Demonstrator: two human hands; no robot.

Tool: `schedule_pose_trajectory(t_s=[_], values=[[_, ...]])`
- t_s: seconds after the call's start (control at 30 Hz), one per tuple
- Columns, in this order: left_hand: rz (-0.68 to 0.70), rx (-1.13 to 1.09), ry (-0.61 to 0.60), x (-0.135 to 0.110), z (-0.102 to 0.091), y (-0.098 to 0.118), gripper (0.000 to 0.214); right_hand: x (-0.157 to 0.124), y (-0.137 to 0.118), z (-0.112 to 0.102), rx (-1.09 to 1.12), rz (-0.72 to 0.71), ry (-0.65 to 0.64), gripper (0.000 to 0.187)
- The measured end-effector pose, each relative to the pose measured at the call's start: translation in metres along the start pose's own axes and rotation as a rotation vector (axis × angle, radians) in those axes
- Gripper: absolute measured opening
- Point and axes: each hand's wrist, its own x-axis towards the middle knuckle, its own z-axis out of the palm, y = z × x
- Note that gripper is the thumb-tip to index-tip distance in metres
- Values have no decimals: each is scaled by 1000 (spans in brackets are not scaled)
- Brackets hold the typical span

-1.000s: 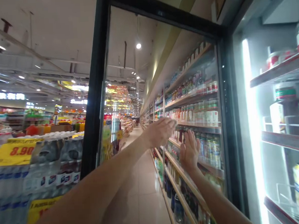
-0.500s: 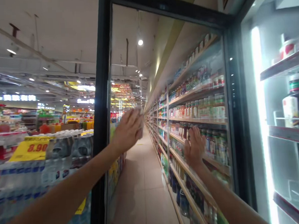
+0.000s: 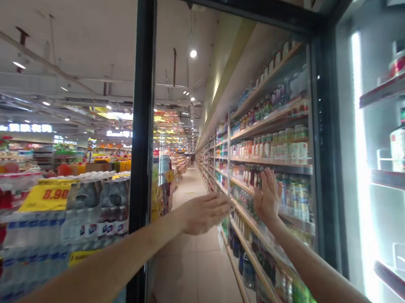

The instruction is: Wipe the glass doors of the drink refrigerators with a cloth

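Note:
A glass door with a black frame stands open in front of me. My left hand lies against its glass near the middle, smeared by motion, with its fingers together and pointing right. A pale cloth showed under this hand a moment ago; now the hand covers it. To the right, my right hand rests with its palm toward the glass and its fingers stretched upward, holding nothing.
Right of the door is a lit cooler with bottles on shelves. Shelves of drinks show in the glass along a tiled aisle. On the left are stacked bottle packs with a yellow price sign.
My left hand has moved down and right across the glass, from upper left toward my right hand. My right hand stays at about the same place, its fingers slightly more spread.

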Motion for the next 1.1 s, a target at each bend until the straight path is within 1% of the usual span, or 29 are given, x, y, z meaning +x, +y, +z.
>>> schedule_pose_trajectory(t_s=[0.03, 0.07, 0.1, 0.13, 0.17, 0.2, 0.27, 0.3, 0.33, 0.37, 0.43, 0.47, 0.5, 0.53, 0.6, 0.63, 0.67, 0.7, 0.77, 0.8, 0.83, 0.87, 0.93, 0.97, 1.0, 1.03, 1.1], values=[[-67, 16, 9, 5, -1, -2, 46, 0, 0, 0, -2, 0, 1, 54], [-219, 47, 32, 10, -2, -5, 47, 0, 0, 0, -5, 1, 1, 54], [-401, 83, 56, 17, -3, -8, 48, 0, 0, 0, -6, 3, 2, 54], [-538, 108, 73, 23, -3, -11, 48, 0, 0, 0, -5, 4, 4, 54], [-582, 113, 76, 30, -2, -12, 47, 0, 0, 0, -4, 4, 5, 54], [-522, 99, 63, 36, 0, -12, 46, -1, 1, 1, -2, 1, 6, 54], [-238, 38, -3, 48, 4, -11, 43, -1, 1, 2, 7, -11, 10, 55], [-135, 13, -32, 54, 5, -11, 43, -1, 1, 2, 11, -16, 14, 55], [-126, 2, -42, 59, 6, -14, 43, -1, 1, 3, 15, -19, 18, 54], [-214, 8, -31, 63, 6, -18, 44, -1, 1, 3, 18, -17, 22, 54], [-515, 49, 29, 71, 5, -25, 49, -1, -1, 2, 22, -4, 23, 53], [-604, 64, 54, 74, 4, -27, 50, -1, -2, 1, 26, 1, 20, 53], [-600, 63, 61, 76, 5, -28, 50, -1, -2, 0, 30, 4, 15, 53], [-504, 47, 47, 77, 6, -26, 49, 0, -3, 0, 34, 6, 11, 53], [-184, -8, -18, 78, 9, -23, 45, 0, -4, -2, 41, 7, 2, 52], [-72, -25, -41, 79, 9, -23, 43, 1, -4, -2, 45, 7, -2, 52], [-47, -26, -45, 80, 9, -25, 43, 1, -4, -3, 47, 8, -1, 52], [-114, -11, -28, 81, 8, -29, 44, 1, -4, -3, 48, 10, 2, 52], [-390, 45, 38, 83, 5, -36, 48, 1, -4, -4, 49, 10, 18, 52], [-493, 69, 65, 84, 4, -36, 50, 2, -4, -4, 49, 9, 26, 52], [-521, 80, 77, 83, 4, -34, 51, 2, -4, -4, 47, 9, 29, 52], [-457, 79, 71, 82, 5, -29, 50, 2, -3, -4, 47, 8, 29, 52], [-182, 56, 34, 76, 9, -15, 46, 2, -3, -5, 44, 0, 31, 51], [-83, 51, 25, 72, 11, -9, 45, 2, -3, -5, 43, 0, 32, 51], [-64, 57, 27, 69, 12, -5, 44, 2, -3, -5, 44, 0, 34, 51], [-130, 78, 43, 65, 12, -4, 45, 2, -3, -6, 47, 3, 38, 51], [-420, 142, 103, 60, 10, -6, 47, 2, -3, -7, 59, 10, 33, 51]])
